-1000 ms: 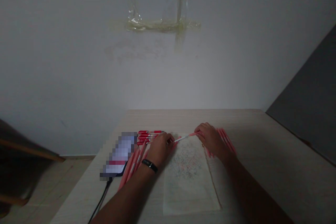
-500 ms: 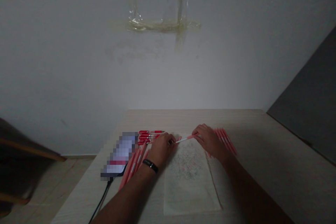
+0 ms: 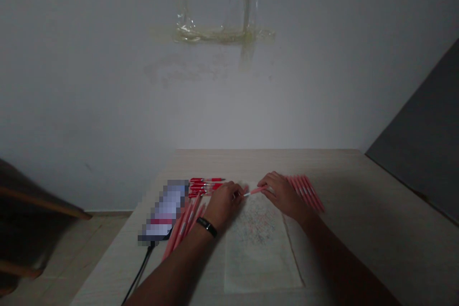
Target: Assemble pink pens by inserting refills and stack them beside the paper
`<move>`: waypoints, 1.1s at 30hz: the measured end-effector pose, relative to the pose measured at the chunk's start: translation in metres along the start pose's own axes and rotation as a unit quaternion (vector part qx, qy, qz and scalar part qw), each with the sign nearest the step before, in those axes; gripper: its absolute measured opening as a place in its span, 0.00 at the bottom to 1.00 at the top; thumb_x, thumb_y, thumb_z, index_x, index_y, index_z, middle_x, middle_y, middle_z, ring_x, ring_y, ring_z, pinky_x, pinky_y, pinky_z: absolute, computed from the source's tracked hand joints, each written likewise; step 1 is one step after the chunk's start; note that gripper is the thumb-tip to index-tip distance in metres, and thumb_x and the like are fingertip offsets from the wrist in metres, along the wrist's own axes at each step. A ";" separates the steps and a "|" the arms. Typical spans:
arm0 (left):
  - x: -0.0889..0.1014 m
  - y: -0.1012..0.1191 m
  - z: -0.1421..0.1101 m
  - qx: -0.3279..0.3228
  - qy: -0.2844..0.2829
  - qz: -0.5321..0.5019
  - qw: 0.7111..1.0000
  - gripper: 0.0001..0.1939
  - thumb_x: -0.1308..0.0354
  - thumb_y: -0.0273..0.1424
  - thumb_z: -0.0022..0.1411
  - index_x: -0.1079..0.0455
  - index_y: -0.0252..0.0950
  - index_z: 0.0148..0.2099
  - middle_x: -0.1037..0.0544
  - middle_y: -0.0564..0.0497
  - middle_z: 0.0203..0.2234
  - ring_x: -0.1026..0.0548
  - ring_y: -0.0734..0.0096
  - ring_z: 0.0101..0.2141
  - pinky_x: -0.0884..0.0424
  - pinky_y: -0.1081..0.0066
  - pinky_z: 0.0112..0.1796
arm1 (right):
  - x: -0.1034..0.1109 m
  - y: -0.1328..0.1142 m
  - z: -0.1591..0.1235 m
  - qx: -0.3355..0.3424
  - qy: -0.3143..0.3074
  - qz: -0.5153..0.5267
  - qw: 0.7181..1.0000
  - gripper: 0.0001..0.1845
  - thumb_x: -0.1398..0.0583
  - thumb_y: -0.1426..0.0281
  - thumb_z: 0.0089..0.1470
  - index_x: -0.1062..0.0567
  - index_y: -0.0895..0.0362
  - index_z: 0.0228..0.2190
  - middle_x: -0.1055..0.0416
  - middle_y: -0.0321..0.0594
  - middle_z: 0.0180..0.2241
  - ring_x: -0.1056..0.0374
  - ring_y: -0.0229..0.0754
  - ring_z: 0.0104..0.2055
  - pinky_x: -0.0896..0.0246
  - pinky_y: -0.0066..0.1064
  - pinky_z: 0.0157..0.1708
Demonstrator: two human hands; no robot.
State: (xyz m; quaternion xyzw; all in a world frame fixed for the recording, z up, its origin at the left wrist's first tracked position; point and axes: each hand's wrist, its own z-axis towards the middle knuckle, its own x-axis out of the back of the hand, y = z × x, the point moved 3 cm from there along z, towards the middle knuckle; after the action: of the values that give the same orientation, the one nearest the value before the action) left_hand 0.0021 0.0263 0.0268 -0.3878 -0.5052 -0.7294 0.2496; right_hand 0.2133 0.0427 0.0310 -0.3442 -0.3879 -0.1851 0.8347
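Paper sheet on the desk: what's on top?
A pink pen spans its top edge, held by the left hand and right hand; anything beneath the sheet is hidden.

A slim pink-and-white pen (image 3: 255,191), white tip toward 9 o'clock, pink barrel toward 3 o'clock, slightly slanted, a fan of pink pens (image 3: 305,193) at 3 o'clock, red pens (image 3: 206,185) lying side by side at 9 o'clock, more pink pens (image 3: 182,227) splayed at 8 o'clock
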 end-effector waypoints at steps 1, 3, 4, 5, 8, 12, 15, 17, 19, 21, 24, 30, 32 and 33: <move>-0.001 0.001 0.000 -0.004 -0.002 -0.005 1.000 0.07 0.44 0.27 0.62 0.24 0.35 0.35 0.22 0.47 0.32 0.28 0.69 0.33 0.37 0.72 0.34 | -0.001 -0.003 0.000 0.004 -0.004 0.007 1.000 0.04 0.39 0.75 0.60 0.27 0.55 0.38 0.27 0.41 0.38 0.34 0.46 0.44 0.41 0.38 0.45; -0.002 0.002 0.000 -0.010 -0.009 -0.017 1.000 0.05 0.43 0.27 0.61 0.25 0.36 0.36 0.22 0.47 0.32 0.28 0.68 0.33 0.38 0.72 0.34 | -0.003 -0.007 0.000 0.011 -0.010 0.021 1.000 0.03 0.39 0.74 0.61 0.27 0.55 0.38 0.27 0.41 0.38 0.34 0.45 0.44 0.40 0.37 0.44; -0.003 0.002 0.000 -0.010 -0.015 -0.023 1.000 0.04 0.42 0.26 0.60 0.25 0.36 0.36 0.22 0.48 0.32 0.28 0.68 0.32 0.38 0.72 0.33 | -0.004 -0.008 -0.001 0.011 -0.010 0.026 1.000 0.03 0.39 0.73 0.61 0.27 0.55 0.38 0.27 0.41 0.38 0.34 0.45 0.44 0.40 0.38 0.45; -0.003 0.002 0.000 -0.009 -0.020 -0.030 0.999 0.04 0.41 0.26 0.58 0.25 0.36 0.36 0.21 0.48 0.33 0.28 0.68 0.32 0.38 0.73 0.33 | -0.004 -0.008 -0.001 0.011 -0.008 0.030 0.999 0.02 0.38 0.73 0.61 0.27 0.55 0.38 0.27 0.41 0.38 0.34 0.45 0.44 0.40 0.38 0.45; -0.001 0.004 0.000 -0.012 -0.026 -0.048 0.998 0.06 0.40 0.24 0.56 0.26 0.35 0.37 0.21 0.49 0.33 0.28 0.69 0.33 0.38 0.73 0.33 | -0.006 -0.007 -0.001 0.008 -0.003 0.041 0.999 0.02 0.38 0.72 0.61 0.26 0.55 0.38 0.26 0.41 0.38 0.33 0.45 0.43 0.40 0.37 0.45; 0.001 0.008 -0.001 -0.011 -0.028 -0.063 0.998 0.06 0.40 0.23 0.56 0.28 0.36 0.38 0.21 0.50 0.32 0.28 0.69 0.32 0.39 0.74 0.32 | -0.006 -0.011 -0.001 0.010 -0.004 0.058 0.998 0.02 0.39 0.71 0.62 0.26 0.55 0.38 0.25 0.40 0.38 0.32 0.44 0.43 0.39 0.37 0.45; 0.001 0.009 -0.001 -0.010 -0.030 -0.071 0.997 0.07 0.40 0.24 0.56 0.28 0.36 0.39 0.22 0.50 0.32 0.28 0.69 0.33 0.39 0.74 0.31 | -0.005 -0.012 -0.001 0.003 -0.005 0.061 0.998 0.02 0.39 0.70 0.63 0.26 0.55 0.38 0.25 0.41 0.38 0.31 0.44 0.43 0.39 0.37 0.45; 0.002 0.008 0.000 -0.008 -0.024 -0.074 0.997 0.08 0.40 0.24 0.56 0.28 0.36 0.40 0.22 0.51 0.32 0.28 0.69 0.32 0.38 0.74 0.32 | -0.004 -0.011 -0.001 -0.001 -0.007 0.053 0.999 0.03 0.40 0.71 0.63 0.25 0.55 0.39 0.25 0.41 0.38 0.31 0.45 0.44 0.39 0.37 0.45; 0.002 0.007 0.000 -0.009 -0.020 -0.078 0.997 0.09 0.40 0.24 0.56 0.28 0.37 0.41 0.23 0.51 0.32 0.28 0.69 0.33 0.38 0.73 0.33 | -0.004 -0.008 -0.001 -0.001 -0.009 0.041 0.999 0.04 0.40 0.71 0.63 0.25 0.55 0.40 0.25 0.42 0.38 0.32 0.45 0.44 0.38 0.37 0.45; 0.002 0.006 0.000 -0.010 -0.020 -0.081 0.996 0.10 0.40 0.24 0.56 0.28 0.36 0.42 0.23 0.51 0.32 0.29 0.69 0.33 0.37 0.73 0.33 | -0.006 -0.007 -0.002 0.007 -0.020 0.038 0.999 0.05 0.40 0.71 0.63 0.25 0.55 0.41 0.25 0.42 0.38 0.32 0.45 0.44 0.38 0.37 0.45; 0.003 0.008 0.000 -0.020 -0.020 -0.081 0.996 0.09 0.40 0.24 0.56 0.27 0.36 0.40 0.22 0.50 0.33 0.29 0.68 0.34 0.37 0.72 0.34 | -0.009 -0.008 -0.002 0.017 -0.039 0.045 0.998 0.06 0.41 0.71 0.63 0.24 0.54 0.42 0.26 0.41 0.38 0.32 0.45 0.44 0.38 0.37 0.44; 0.004 0.009 0.000 -0.029 -0.003 -0.094 0.995 0.08 0.40 0.25 0.57 0.26 0.35 0.41 0.22 0.49 0.34 0.28 0.67 0.35 0.36 0.72 0.35 | -0.008 -0.010 -0.002 0.015 -0.051 0.030 0.998 0.07 0.40 0.72 0.63 0.25 0.55 0.43 0.27 0.41 0.38 0.32 0.44 0.44 0.39 0.36 0.44; 0.004 0.009 0.000 -0.030 0.003 -0.097 0.995 0.08 0.39 0.27 0.58 0.26 0.36 0.42 0.22 0.49 0.34 0.28 0.67 0.35 0.35 0.72 0.35 | -0.006 -0.011 -0.002 0.012 -0.060 0.018 0.998 0.06 0.41 0.72 0.63 0.24 0.55 0.42 0.27 0.40 0.38 0.33 0.44 0.44 0.39 0.36 0.45; 0.004 0.009 0.000 -0.032 0.004 -0.098 0.995 0.08 0.39 0.28 0.59 0.26 0.36 0.42 0.22 0.49 0.34 0.28 0.67 0.35 0.35 0.72 0.36 | -0.005 -0.012 -0.002 0.010 -0.065 0.014 0.998 0.06 0.41 0.72 0.63 0.24 0.55 0.41 0.27 0.40 0.38 0.33 0.44 0.44 0.39 0.35 0.45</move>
State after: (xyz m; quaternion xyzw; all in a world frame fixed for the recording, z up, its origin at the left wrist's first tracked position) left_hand 0.0064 0.0235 0.0351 -0.3408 -0.5163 -0.7678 0.1667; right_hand 0.2039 0.0335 0.0311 -0.3525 -0.4379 -0.1468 0.8139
